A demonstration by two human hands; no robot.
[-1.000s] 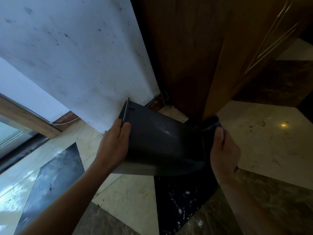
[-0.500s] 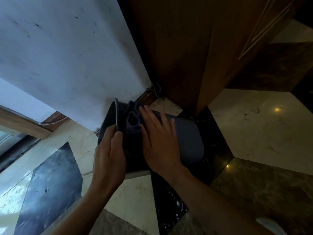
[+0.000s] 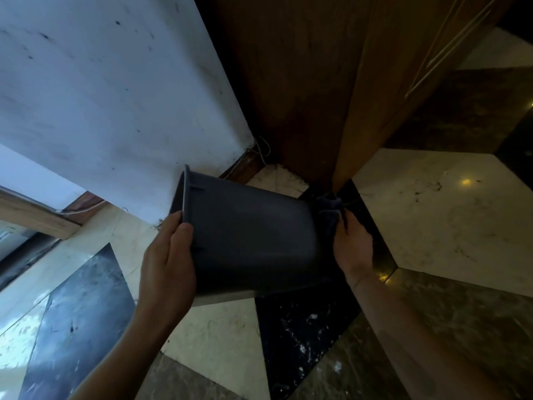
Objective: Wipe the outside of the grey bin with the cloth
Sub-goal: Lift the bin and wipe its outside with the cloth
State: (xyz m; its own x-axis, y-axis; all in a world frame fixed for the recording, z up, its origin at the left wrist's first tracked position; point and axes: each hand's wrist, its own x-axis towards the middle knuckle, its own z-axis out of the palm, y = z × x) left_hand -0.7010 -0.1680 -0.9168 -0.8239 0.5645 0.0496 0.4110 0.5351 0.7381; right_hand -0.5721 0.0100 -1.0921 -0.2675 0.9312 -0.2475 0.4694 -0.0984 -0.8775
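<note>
The grey bin [image 3: 253, 238] is tipped on its side above the floor, its rim pointing left toward the wall and its base to the right. My left hand [image 3: 168, 258] grips the rim, thumb on the outside. My right hand [image 3: 353, 243] is at the bin's base end and holds a dark bunched cloth [image 3: 330, 209] pressed against the base. The bin's inside is hidden.
A marked white wall [image 3: 115, 96] stands at the left with loose wires at its foot. A brown wooden door and frame [image 3: 317, 82] rise behind the bin. The marble floor [image 3: 432, 203] has pale, black and brown tiles, with specks of dirt.
My right hand with the cloth has slid from the bin's rim end, across its side, to the base end on the right. The left hand keeps its grip on the rim.
</note>
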